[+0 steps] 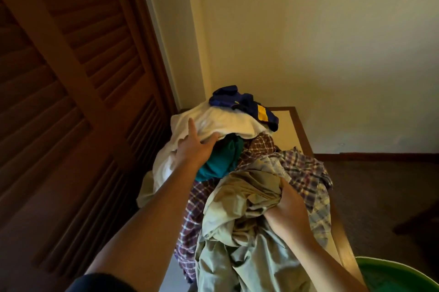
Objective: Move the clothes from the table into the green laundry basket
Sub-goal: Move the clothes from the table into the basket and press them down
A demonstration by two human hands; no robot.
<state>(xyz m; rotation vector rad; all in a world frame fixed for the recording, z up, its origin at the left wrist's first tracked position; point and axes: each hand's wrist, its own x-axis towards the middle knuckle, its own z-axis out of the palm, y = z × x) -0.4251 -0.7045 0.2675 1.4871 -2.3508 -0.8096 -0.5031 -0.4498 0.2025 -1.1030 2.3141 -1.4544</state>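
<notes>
1. right hand [287, 206] clenched on a bunch of the khaki garment [242, 211], at the near end of the pile.
2. left hand [194, 146] spread on the white garment [221, 123], fingers straight, gripping nothing.
3. clothes all heaped on the table [292, 125]; green laundry basket [399, 275] low to my right.
4. risk: lifting the khaki may drag the tangled plaid shirt [306, 172] off the edge and miss the basket.
</notes>
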